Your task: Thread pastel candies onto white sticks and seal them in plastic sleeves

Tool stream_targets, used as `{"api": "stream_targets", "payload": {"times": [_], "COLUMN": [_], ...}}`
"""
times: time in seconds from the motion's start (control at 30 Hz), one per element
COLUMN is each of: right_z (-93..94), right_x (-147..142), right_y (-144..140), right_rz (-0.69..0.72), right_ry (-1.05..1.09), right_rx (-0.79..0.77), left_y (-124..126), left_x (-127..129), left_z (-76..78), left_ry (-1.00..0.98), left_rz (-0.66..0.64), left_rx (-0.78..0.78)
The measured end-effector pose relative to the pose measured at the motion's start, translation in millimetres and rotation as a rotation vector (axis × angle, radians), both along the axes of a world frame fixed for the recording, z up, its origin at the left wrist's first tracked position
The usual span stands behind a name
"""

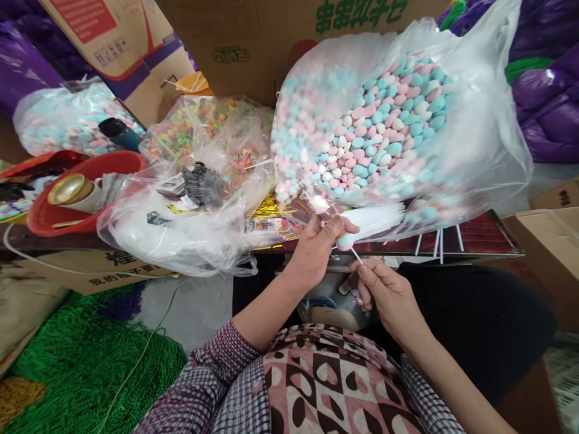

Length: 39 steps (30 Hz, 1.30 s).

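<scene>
My left hand (316, 247) is closed, its thumb and fingers pinching candy at the upper end of a thin stick. A pale blue and white candy (345, 242) shows just below those fingertips, with a bit of orange above it. Lower down, my right hand (384, 286) is closed on the white stick (357, 255), which slants between the two hands. Beyond my left fingertips is a pinkish-white candy (319, 204); whether it is on the stick I cannot tell. A stack of white sticks (377, 220) lies on the table behind my hands.
A large clear bag of pastel candies (371, 141) stands on the dark red table (486, 235). Left of it are a bag of colourful ring-shaped pieces (194, 126), a crumpled plastic bag (181, 232) and a red basin (40, 208). Green strands (104, 355) cover the floor at left.
</scene>
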State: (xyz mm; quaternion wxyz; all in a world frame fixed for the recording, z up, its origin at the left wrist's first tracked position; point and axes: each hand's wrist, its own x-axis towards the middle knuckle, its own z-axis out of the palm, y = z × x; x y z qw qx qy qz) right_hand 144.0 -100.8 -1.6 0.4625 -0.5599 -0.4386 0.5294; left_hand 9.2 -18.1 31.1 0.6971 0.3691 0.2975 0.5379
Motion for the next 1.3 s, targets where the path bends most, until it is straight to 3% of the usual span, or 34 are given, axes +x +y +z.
{"api": "stream_targets", "payload": {"times": [0.13,0.27,0.37,0.5,0.67,0.8,0.9,1.03,1.13,1.3], "right_z": [-3.1,-6.2,-7.1,-8.0,-6.1,-0.4,0.2,-8.1,-14.7,-15.2], "right_x": [3,6,7,9,0,-10,-10,-3,-3,-10], "right_y": [-1,-1,-1,-3,-4,1,5,3,0,0], "right_rz": [0.062,0.066,-0.008,-0.078,0.043,0.056,0.012,-0.038,-0.072,-0.003], "right_ry": [0.044,0.011,-0.024,-0.016,0.180,0.327,0.350,0.162,0.101,0.283], "right_rx": [-0.027,-0.033,-0.005,0.025,-0.137,-0.248,-0.197,-0.083,-0.067,-0.132], "left_y": [7,20,23,24,25,22,24,27,20,4], "left_x": [-14,-24,-22,-19,-18,-13,-12,-12,-6,5], "left_z": [1.6,7.2,6.3,2.1,-2.1,-2.6,-1.4,-2.1,-6.1,-14.0], "left_ry": [-0.026,-0.131,-0.166,-0.070,0.047,0.052,0.024,-0.013,-0.006,-0.077], "left_rz": [-0.021,0.042,0.093,0.086,0.048,0.001,0.016,0.087,0.017,-0.107], "left_rx": [0.021,-0.013,-0.029,-0.019,0.035,0.016,0.012,-0.073,-0.101,-0.136]}}
